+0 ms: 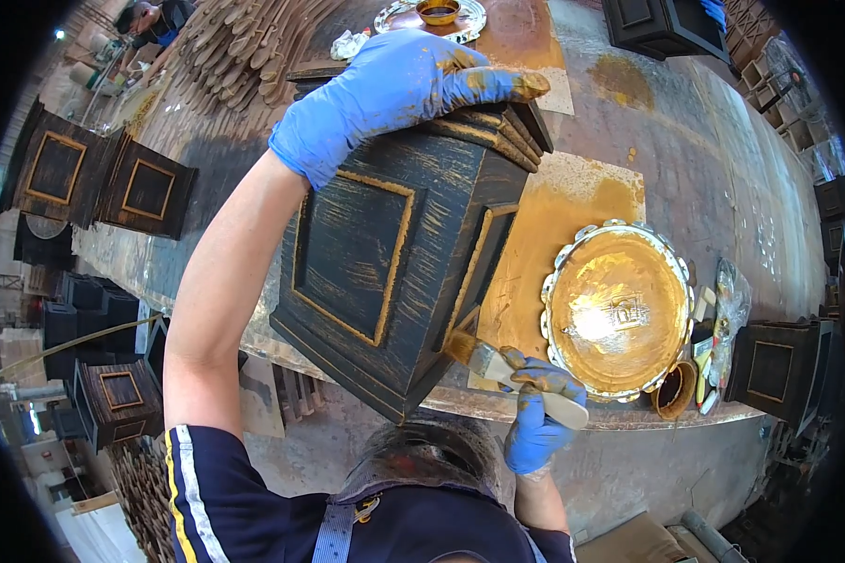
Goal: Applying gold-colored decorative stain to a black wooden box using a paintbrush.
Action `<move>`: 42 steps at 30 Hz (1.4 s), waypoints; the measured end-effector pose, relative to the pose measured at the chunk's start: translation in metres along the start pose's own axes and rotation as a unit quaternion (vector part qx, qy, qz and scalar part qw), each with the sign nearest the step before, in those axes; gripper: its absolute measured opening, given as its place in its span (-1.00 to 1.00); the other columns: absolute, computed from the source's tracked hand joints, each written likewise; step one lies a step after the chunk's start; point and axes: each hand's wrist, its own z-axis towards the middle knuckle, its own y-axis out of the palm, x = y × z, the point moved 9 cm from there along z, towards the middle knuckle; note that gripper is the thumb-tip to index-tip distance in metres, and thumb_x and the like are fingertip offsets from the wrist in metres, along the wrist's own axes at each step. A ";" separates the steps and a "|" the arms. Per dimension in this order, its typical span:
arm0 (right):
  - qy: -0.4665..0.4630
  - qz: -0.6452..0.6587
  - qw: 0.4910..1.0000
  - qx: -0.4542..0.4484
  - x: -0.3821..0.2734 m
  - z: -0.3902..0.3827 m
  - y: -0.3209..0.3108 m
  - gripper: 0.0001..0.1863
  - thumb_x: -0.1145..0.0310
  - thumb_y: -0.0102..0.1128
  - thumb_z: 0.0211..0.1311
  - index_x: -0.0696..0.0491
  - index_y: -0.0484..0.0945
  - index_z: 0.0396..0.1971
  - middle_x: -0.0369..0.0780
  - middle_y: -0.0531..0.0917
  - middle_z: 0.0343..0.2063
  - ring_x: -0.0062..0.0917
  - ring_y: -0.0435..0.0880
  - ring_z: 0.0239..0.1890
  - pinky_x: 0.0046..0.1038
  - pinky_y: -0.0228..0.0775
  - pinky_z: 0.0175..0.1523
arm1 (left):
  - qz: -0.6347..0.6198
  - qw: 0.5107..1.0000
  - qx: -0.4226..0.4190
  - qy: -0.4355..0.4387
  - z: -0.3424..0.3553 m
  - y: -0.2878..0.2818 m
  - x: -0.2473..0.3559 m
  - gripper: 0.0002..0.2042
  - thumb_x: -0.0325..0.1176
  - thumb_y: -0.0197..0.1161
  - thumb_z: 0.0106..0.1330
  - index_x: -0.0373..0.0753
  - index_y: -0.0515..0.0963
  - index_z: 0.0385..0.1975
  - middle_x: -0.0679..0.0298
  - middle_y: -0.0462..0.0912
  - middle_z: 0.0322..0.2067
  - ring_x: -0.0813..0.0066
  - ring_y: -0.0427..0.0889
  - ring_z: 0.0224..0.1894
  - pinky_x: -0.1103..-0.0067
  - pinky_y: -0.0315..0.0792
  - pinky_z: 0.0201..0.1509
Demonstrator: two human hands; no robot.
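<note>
A black wooden pedestal [421,258] with gold-edged panels and a stepped rim leans at a tilt over the near edge of the worktable. My left hand [385,89], in a stained blue glove, grips its moulded upper end, with the thumb or forefinger lying along the rim. In my gloved right hand [540,422] is a flat paintbrush [486,360] with a pale handle. Its bristles, wet with gold-brown, touch the pedestal's side panel near the lower corner. Right of the brush lies a round scalloped tray [620,366], coated inside with gold-brown paint.
Beside the tray are a small brown bowl [674,392] and a plastic bag [730,291]. Another tray with a bowl [438,12] sits at the far side. More black pedestals [148,188] stand left and right. Wooden pieces [230,47] are piled far left, near another person [155,23].
</note>
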 end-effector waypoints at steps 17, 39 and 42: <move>-0.040 -0.016 0.999 0.009 -0.004 0.010 0.004 -0.91 0.52 0.04 0.03 0.20 0.45 -0.44 -0.10 0.52 -0.39 -0.42 0.53 -0.27 -0.42 0.37 -0.12 | -0.015 0.999 -0.021 -0.029 0.003 -0.001 -0.010 -0.62 0.01 0.03 0.17 -0.16 0.55 -0.27 0.15 0.59 -0.40 0.33 0.56 -0.38 0.57 0.38 -0.25; -0.085 0.009 0.995 -0.046 -0.009 0.042 0.021 -0.91 0.53 -0.01 0.07 0.18 0.35 -0.39 -0.09 0.51 -0.41 -0.40 0.53 -0.32 -0.31 0.39 -0.14 | -0.007 1.000 0.016 -0.023 -0.011 -0.010 -0.020 -0.60 0.10 -0.11 0.18 0.00 0.56 -0.28 0.28 0.59 -0.50 0.40 0.57 -0.44 0.54 0.40 -0.36; -0.056 0.004 0.997 -0.052 -0.006 0.023 0.015 -0.93 0.51 0.01 0.06 0.17 0.40 -0.43 -0.09 0.54 -0.46 -0.37 0.54 -0.32 -0.26 0.34 -0.06 | -0.011 0.999 0.018 -0.031 -0.011 -0.010 -0.025 -0.58 0.13 -0.12 0.17 0.01 0.57 -0.28 0.29 0.59 -0.51 0.41 0.56 -0.44 0.54 0.40 -0.36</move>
